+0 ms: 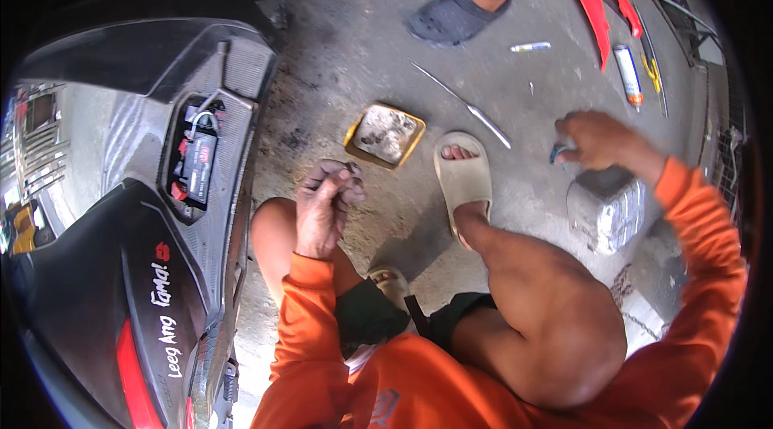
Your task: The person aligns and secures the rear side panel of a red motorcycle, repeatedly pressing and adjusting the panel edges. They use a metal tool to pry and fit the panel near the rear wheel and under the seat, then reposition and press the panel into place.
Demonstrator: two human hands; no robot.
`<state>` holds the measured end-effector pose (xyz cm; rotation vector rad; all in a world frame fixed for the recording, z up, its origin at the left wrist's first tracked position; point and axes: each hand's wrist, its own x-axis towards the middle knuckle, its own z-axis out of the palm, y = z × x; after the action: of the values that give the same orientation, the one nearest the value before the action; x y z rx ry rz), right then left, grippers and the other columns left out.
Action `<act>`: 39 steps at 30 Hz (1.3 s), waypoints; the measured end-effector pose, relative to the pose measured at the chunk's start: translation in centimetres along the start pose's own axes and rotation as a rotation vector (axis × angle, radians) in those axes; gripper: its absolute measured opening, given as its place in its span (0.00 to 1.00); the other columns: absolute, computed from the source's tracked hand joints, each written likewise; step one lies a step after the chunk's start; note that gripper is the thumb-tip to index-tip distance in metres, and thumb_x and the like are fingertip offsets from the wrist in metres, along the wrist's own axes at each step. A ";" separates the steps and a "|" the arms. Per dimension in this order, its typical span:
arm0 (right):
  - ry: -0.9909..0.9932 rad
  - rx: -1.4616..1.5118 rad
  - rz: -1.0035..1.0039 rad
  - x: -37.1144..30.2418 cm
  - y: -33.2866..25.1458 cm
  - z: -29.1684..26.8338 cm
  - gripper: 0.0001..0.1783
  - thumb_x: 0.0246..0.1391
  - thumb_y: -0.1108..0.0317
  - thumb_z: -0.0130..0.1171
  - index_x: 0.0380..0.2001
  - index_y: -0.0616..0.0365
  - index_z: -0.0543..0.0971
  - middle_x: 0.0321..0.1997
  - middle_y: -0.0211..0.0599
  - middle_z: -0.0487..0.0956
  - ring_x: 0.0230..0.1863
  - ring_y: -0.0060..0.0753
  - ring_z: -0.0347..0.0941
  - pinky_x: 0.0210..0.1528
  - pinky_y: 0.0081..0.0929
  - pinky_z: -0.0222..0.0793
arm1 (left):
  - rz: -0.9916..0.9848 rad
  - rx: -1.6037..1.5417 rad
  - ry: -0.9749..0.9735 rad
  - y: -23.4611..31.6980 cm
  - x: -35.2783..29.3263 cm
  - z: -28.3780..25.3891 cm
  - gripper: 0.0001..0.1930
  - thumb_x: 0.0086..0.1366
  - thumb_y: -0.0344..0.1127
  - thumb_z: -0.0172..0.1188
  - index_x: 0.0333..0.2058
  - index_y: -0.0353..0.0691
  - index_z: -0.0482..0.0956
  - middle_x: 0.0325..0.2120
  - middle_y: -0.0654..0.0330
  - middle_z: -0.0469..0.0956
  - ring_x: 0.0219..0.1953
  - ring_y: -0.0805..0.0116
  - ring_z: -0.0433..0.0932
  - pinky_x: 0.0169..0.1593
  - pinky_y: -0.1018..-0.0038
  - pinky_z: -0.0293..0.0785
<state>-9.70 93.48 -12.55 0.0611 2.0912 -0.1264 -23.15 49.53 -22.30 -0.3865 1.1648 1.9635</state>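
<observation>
My left hand (pixel 326 199) is closed, its thumb and fingers pinched around something small and dark that I cannot make out. It hovers above my left knee, beside a square yellow-rimmed tray (pixel 419 139) with a stained, whitish inside. My right hand (pixel 594 139) reaches out to the right, its fingers curled round a small teal-blue thing (pixel 556 153) too small to name. Just below that hand stands a clear plastic container (pixel 608 215). Between the tray and my right hand, a long thin screwdriver-like tool (pixel 475 111) lies on the concrete floor.
A black scooter (pixel 88 268) stands at the left, its floorboard compartment exposing a battery (pixel 200 163). Another person's foot in a dark clog (pixel 460 16) is at the far side. A red body panel (pixel 592 2), a white-and-orange tube (pixel 628 74) and a pen-like item (pixel 530 47) lie far right.
</observation>
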 end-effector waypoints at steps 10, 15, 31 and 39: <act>0.983 0.488 0.366 20.3 -7.7 21.4 0.26 0.64 0.62 0.64 0.61 0.62 0.70 0.63 0.59 0.70 0.65 0.68 0.67 0.59 0.57 0.71 | -0.024 -0.092 0.049 0.7 1.8 1.0 0.14 0.73 0.27 0.60 0.55 0.31 0.78 0.42 0.54 0.85 0.40 0.66 0.87 0.46 0.72 0.87; 0.944 0.725 0.367 16.4 -9.3 17.9 0.21 0.67 0.65 0.60 0.59 0.62 0.72 0.58 0.58 0.75 0.54 0.67 0.77 0.53 0.55 0.74 | 0.017 -0.110 0.027 0.7 4.0 2.2 0.14 0.72 0.30 0.63 0.54 0.34 0.79 0.43 0.57 0.84 0.45 0.65 0.85 0.52 0.67 0.86; 1.242 0.836 -0.240 4.0 -12.7 8.5 0.22 0.63 0.64 0.66 0.59 0.57 0.82 0.39 0.44 0.83 0.35 0.46 0.79 0.38 0.38 0.75 | 0.154 -0.419 0.102 2.3 8.7 6.9 0.10 0.69 0.27 0.63 0.47 0.31 0.81 0.48 0.49 0.83 0.59 0.50 0.80 0.65 0.56 0.80; 1.246 0.835 -0.186 4.1 -12.4 9.4 0.22 0.61 0.65 0.68 0.58 0.56 0.83 0.38 0.42 0.82 0.35 0.45 0.78 0.36 0.37 0.75 | 0.174 -0.436 0.095 2.3 8.7 7.5 0.11 0.70 0.29 0.63 0.49 0.34 0.83 0.44 0.55 0.86 0.53 0.56 0.84 0.61 0.59 0.82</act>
<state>-4.87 80.09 -19.96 0.5675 3.0881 -1.3591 -29.41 59.45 -22.27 -0.6261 0.8420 2.3769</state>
